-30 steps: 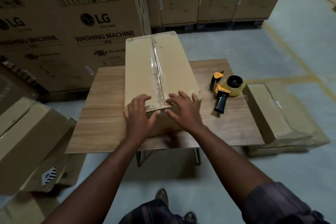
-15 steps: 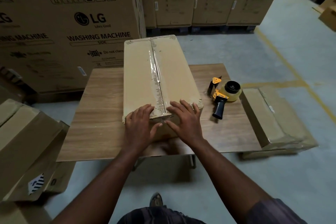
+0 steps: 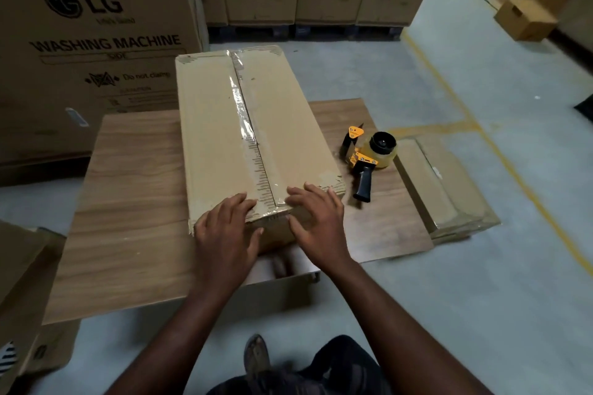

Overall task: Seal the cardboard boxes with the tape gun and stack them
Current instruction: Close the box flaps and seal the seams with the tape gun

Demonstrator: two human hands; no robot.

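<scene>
The sealing step looked all but finished. A strip of clear tape (image 3: 247, 125) ran along the centre seam of the cardboard box (image 3: 211, 138), and both hands were smoothing its near end. The left hand (image 3: 224, 234) lay just left of the seam and the right hand (image 3: 317, 224) just right of it. Their fingers (image 3: 237, 202) were straight and slightly spread, pressing flat and gripping nothing.

The tape gun (image 3: 369, 157) lay on its side just right of the box, apart from both hands. The next move, as I judged it, was to lift the box and set it on the stack of low boxes (image 3: 449, 189) on the floor, further right. That would call for a two-handed hold at opposite sides.

The box stood on a wood-grain bench (image 3: 128, 202). Around it was a grey concrete floor (image 3: 481, 298), with tall washing-machine cartons (image 3: 90, 42) behind and left of the box.
</scene>
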